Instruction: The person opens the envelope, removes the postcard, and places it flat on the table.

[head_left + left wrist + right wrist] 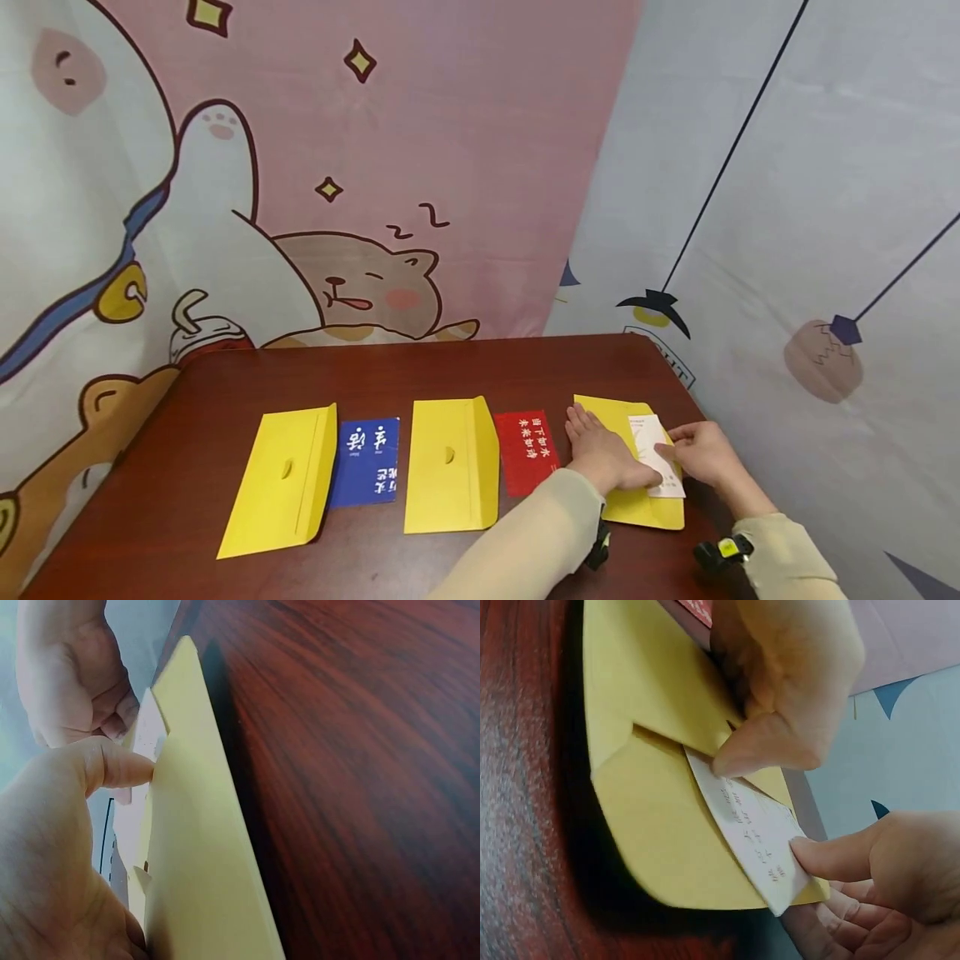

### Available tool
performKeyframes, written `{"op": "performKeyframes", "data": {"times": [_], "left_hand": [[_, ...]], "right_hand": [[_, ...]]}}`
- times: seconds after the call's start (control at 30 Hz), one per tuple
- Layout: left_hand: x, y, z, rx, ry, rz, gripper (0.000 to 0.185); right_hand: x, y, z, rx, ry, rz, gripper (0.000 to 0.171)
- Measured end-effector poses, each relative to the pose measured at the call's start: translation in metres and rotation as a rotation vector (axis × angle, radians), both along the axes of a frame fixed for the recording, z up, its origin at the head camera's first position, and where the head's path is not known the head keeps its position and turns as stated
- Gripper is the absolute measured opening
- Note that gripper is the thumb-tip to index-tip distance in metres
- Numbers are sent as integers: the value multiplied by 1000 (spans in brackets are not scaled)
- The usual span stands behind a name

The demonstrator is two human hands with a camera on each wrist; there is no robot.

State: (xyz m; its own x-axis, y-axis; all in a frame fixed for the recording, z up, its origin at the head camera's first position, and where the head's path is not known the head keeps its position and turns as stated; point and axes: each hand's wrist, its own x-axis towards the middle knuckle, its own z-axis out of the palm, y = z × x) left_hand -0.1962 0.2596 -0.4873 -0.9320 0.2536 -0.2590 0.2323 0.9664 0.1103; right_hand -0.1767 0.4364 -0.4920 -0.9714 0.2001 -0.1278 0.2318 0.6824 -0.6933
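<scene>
**White card half in the yellow envelope, both hands on it**

Head view first. Down at 5 o'clock on the dark wood table (420, 367): a yellow envelope (643, 505) with a white card (654, 454) lying partly on it. Left hand (600, 454) flat on the envelope, fingers pretty much straight and pointing to 12, pressing it down. Right hand (701, 454) just at 3 o'clock of the card, fingertips on the card's edge. Further over toward 9: a red card (527, 451) just beside the left hand, then a second yellow envelope (452, 463), a blue card (366, 461), and a third yellow envelope (282, 479), all in a row. Cartoon backdrop (337, 208) behind, from 9 to 3.

Left wrist view. Same envelope (202, 855) seen nearly edge-on, running from 12 down to 6. Left thumb (112, 765) straight, its tip against the envelope at the opening. Sliver of the white card (150, 731) poking out at 11, right hand (71, 675) beyond it, fingers loosely bent; can't tell the grip from here.

Right wrist view. Clearest one. Card (750, 825) sticking out from under the envelope's flap (667, 682), slanting toward 5. Right thumb (832, 855) and the fingers beneath pinching the card's outer corner. Left fingertip (757, 754) pressing on the flap edge right where the card goes in.
</scene>
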Motion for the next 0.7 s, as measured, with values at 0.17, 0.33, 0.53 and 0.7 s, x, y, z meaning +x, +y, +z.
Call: {"op": "performKeyframes", "data": {"times": [0.17,0.33,0.53,0.7], "left_hand": [[1,1,-1,6,0,-5,126],[2,0,0,23,-3,-2,126],[3,1,0,26,-1,10,126],[3,1,1,27,8,16,125]], "right_hand": [[0,0,2,2,38,2,45],[2,5,3,-8,21,7,42],[3,13,5,27,5,-24,41],[5,20,8,71,33,-38,41]]}}
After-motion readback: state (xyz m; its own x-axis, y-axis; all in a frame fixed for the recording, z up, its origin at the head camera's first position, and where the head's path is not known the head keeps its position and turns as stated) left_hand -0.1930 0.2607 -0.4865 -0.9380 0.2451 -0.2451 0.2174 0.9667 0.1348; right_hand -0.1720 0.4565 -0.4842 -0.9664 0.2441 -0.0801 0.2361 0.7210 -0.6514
